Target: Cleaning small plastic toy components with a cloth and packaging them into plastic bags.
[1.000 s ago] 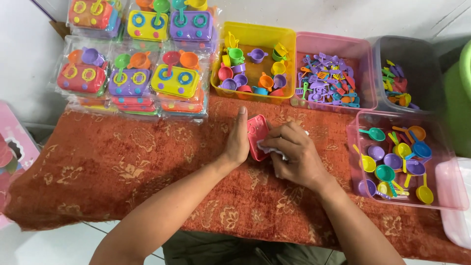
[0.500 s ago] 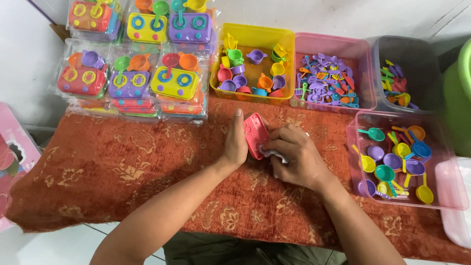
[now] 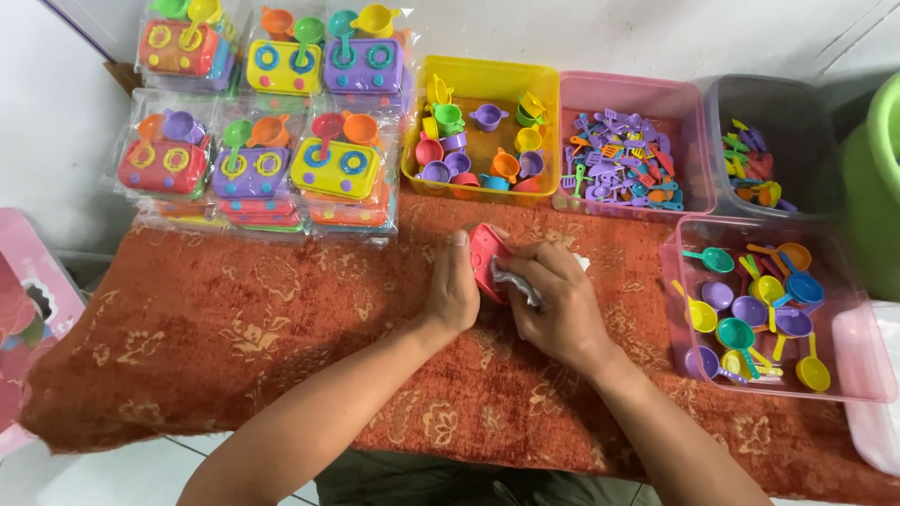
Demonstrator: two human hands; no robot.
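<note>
My left hand point(image 3: 453, 286) and right hand point(image 3: 555, 305) meet near the middle of the cloth point(image 3: 234, 328), a little toward its far edge. Between them I hold a red toy stove point(image 3: 487, 261), tilted up on edge. The left hand braces it from the left with the fingers curled behind it and the thumb up along its side. The right hand is closed over its right side, and its fingers also pinch a small grey-white piece point(image 3: 514, 281) against the stove; I cannot tell what that piece is.

Along the far edge of the cloth, at the left, lie packed toy sets point(image 3: 262, 122) in clear wrap, each with a stove and small cups. Next to them, right of centre, stands a yellow bin point(image 3: 487, 75) of little pots and cups, then a pink bin point(image 3: 628, 94) of small utensils, then a grey bin point(image 3: 797, 103) with a few more pieces. At the right edge, near my right hand, a clear pink bin point(image 3: 778, 389) holds toy pans and ladles.
</note>
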